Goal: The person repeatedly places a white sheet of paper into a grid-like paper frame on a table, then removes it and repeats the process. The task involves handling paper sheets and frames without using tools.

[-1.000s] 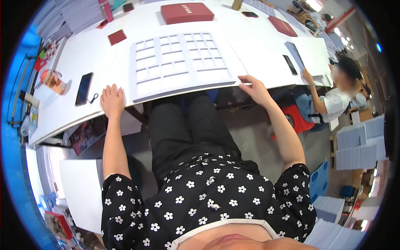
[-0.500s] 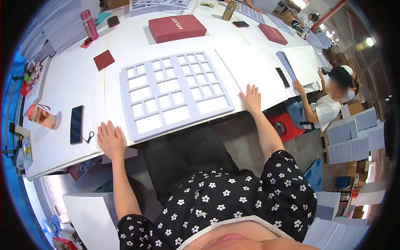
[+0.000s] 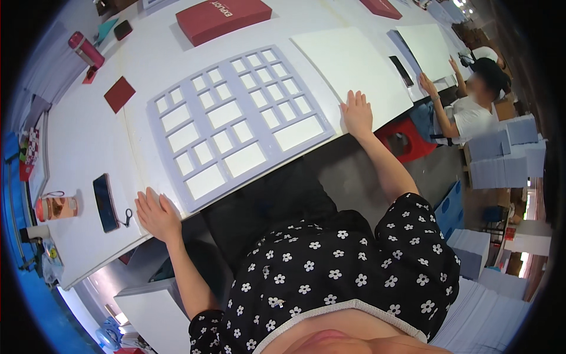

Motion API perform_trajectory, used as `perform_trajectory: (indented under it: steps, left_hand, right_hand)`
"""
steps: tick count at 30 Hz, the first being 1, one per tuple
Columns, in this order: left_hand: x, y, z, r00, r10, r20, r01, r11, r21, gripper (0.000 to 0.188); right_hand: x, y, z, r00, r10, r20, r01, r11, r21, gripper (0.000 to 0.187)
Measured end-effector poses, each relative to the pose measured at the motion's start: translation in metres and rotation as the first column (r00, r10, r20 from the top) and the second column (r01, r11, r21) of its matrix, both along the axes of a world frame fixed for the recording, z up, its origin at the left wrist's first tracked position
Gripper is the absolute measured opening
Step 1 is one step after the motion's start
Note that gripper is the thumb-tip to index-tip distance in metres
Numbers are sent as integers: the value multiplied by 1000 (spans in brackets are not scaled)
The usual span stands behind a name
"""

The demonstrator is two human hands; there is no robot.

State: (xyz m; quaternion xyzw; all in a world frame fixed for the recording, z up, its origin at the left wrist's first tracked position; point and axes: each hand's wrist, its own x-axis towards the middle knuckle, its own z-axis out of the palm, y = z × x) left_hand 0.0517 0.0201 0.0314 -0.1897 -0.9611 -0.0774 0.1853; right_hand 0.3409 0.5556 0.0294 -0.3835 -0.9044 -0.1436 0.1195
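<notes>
My left hand (image 3: 158, 214) lies flat near the table's front edge, fingers stretched out, holding nothing. It rests between a dark phone (image 3: 105, 202) with a small ring strap (image 3: 127, 218) and a pale grey tray-like panel (image 3: 197, 118) with many rectangular cut-outs showing white. My right hand (image 3: 357, 115) lies with fingers extended on the lower left edge of a blank white sheet or board (image 3: 348, 62), just right of the panel. Whether the panel is one piece or a thin stack I cannot tell.
A red box (image 3: 223, 20) stands beyond the panel. Around the left side are a dark red card (image 3: 119, 95), a pink flask (image 3: 86, 49) and a bottle with an orange lid (image 3: 57, 207). At right, a co-worker (image 3: 477, 112) handles white sheets (image 3: 424, 50) beside another phone (image 3: 401, 71).
My view has tilted and shifted, so the table's things appear displaced. Both hands stay spread at the table's front edge, on either side of the panel.
</notes>
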Motion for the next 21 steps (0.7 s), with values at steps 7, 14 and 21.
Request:
perform_trajectory:
  steps: [7,14,21]
  left_hand:
    - [-4,-5,-5,999,-25,-41,25,1000,-11,42]
    - [-11,-11,-10,999,-27,-24,25,999,-45,42]
    - [-26,-25,-23,989,-146,18,146,989,-34,42]
  right_hand:
    - [-11,-9,35,994,61,94,-47,989,-140,26]
    - [21,-1,39,985,43,166,-28,995,-93,14]
    - [97,-34,45,972,-94,-214,64,988,-143,57]
